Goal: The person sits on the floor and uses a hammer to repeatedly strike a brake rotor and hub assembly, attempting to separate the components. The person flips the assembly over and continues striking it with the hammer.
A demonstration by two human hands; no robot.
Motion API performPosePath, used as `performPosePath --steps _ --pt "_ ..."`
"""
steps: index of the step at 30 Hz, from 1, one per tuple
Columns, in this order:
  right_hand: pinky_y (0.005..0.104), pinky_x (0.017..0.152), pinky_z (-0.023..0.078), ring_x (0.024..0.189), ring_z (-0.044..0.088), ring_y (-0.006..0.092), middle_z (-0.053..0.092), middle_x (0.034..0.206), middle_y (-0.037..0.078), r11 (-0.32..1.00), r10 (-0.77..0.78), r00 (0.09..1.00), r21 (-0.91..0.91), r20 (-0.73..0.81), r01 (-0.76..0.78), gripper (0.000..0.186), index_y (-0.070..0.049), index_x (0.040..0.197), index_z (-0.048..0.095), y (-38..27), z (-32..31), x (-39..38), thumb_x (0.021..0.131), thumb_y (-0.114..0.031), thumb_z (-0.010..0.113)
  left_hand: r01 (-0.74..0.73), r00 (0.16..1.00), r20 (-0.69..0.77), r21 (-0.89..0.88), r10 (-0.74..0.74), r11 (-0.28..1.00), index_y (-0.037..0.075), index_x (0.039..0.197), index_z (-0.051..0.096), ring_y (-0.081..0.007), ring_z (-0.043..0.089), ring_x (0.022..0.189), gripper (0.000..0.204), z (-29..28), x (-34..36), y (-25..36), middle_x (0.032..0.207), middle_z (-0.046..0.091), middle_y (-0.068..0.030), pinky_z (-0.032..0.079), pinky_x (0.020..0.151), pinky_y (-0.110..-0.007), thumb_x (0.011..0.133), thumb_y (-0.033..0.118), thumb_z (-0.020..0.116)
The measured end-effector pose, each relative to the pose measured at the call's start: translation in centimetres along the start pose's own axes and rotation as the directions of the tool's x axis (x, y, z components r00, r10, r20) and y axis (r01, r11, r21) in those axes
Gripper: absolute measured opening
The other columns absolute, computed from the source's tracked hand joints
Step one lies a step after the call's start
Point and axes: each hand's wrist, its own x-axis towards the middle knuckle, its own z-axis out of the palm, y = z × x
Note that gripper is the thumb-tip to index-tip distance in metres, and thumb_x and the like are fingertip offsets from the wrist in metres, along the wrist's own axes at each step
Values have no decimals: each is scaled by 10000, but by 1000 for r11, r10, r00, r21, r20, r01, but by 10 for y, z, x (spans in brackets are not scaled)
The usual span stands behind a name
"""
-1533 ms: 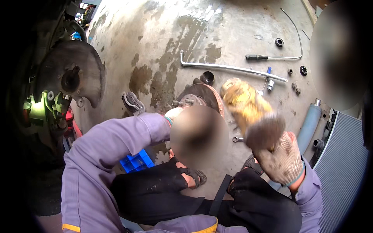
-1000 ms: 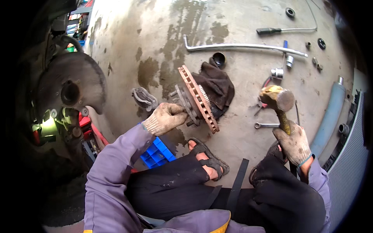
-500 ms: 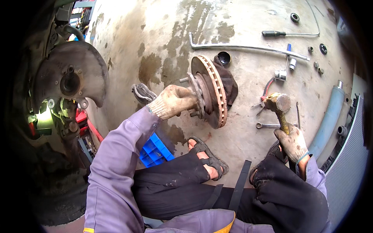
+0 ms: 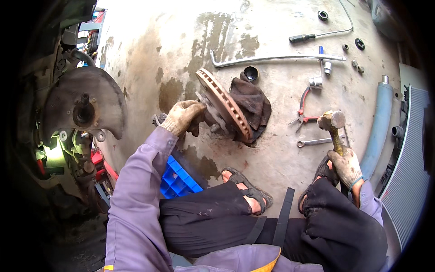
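My gloved left hand (image 4: 183, 117) is closed on the wheel hub at the left side of a rusty brake disc (image 4: 227, 105). The disc stands tilted on edge, leaning over to the left at its top. A dark crumpled rag (image 4: 252, 102) lies against and behind its right side. The hub is mostly in the disc's shadow, and my fingertips there are partly hidden. At the right, my gloved right hand (image 4: 345, 167) grips a hammer (image 4: 334, 123) by its yellowish handle, head upward, above my right foot.
Red-handled pliers (image 4: 302, 111), a wrench (image 4: 315, 142), a long bent bar (image 4: 276, 59) and sockets (image 4: 327, 68) lie on the stained floor. A blue crate (image 4: 179, 180) sits by my left knee. Hub and dust shield (image 4: 84, 102) stand left; a radiator (image 4: 410, 158) is right.
The disc has tipped over to the left, and its hub now faces lower. My left hand has moved slightly left with it. The right hand still holds the hammer.
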Motion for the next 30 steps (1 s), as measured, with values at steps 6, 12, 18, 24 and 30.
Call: performPosePath --steps 6,12,18,24,30 --pt "460 805 529 866 698 409 686 873 272 986 -75 997 -152 0 74 341 31 996 674 12 4 -20 909 -298 652 -18 988 -150 -4 17 1000 47 902 642 -141 451 408 305 57 -18 18 620 528 -35 349 372 -308 983 340 663" --pt "463 815 533 878 693 425 691 915 271 993 -99 995 -70 4 99 310 25 1030 683 12 4 -33 908 -258 652 -76 993 -78 123 86 989 56 914 645 -171 455 418 307 44 -22 -3 631 524 -56 337 393 -327 967 358 650" --pt "481 803 542 891 692 403 684 974 226 922 -220 971 -305 92 238 220 -60 1050 717 10 2 -23 908 -216 656 126 992 -26 134 -124 983 34 1147 704 -236 625 555 389 55 36 -36 919 699 -152 462 465 -414 977 378 643" --pt "476 778 547 907 684 372 647 1031 179 742 -418 869 -453 264 494 172 -131 1025 732 -6 3 -21 862 -135 680 280 953 72 155 -293 947 75 1176 699 -171 600 563 380 72 61 -4 857 662 -102 462 452 -339 959 386 681" --pt "478 784 532 902 680 386 649 1009 189 788 -340 882 -413 327 457 166 -98 1018 727 -41 23 -5 895 -183 654 -82 953 -113 796 280 599 110 1279 685 -283 750 887 437 2 22 -9 1021 762 -183 596 794 -422 951 387 606"
